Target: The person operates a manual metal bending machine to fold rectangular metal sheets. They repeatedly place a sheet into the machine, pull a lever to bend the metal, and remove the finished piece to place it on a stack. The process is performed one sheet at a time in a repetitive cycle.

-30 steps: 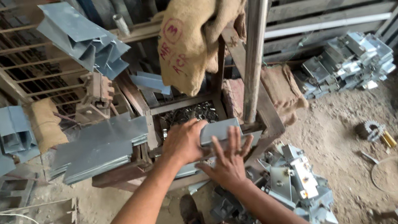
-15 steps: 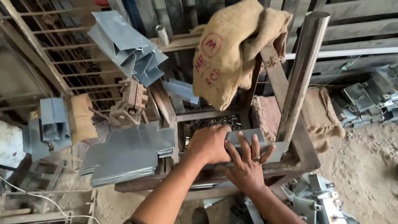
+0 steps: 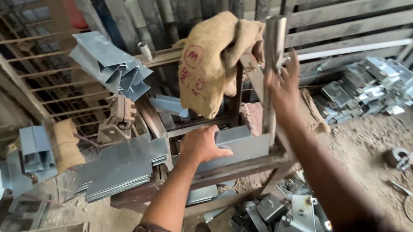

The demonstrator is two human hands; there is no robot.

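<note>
My left hand (image 3: 200, 144) grips a flat grey sheet-metal piece (image 3: 244, 148) that lies in a rusty bending machine (image 3: 234, 173). My right hand (image 3: 284, 86) is raised to the machine's long steel lever (image 3: 272, 66), with the fingers spread against it and not clearly wrapped around it. A burlap sack (image 3: 213, 60) hangs over the top of the machine, just left of the lever.
A stack of flat metal sheets (image 3: 118, 166) lies left of the machine. Bent metal brackets are piled at the upper left (image 3: 108, 65), on the ground at the right (image 3: 371, 88) and below the machine (image 3: 282, 217). Wooden slats form the back wall. Tools lie on the dirt floor (image 3: 406, 159).
My right hand has left the metal piece and risen to the lever. My left hand has stayed on the piece. The view has shifted left and closer.
</note>
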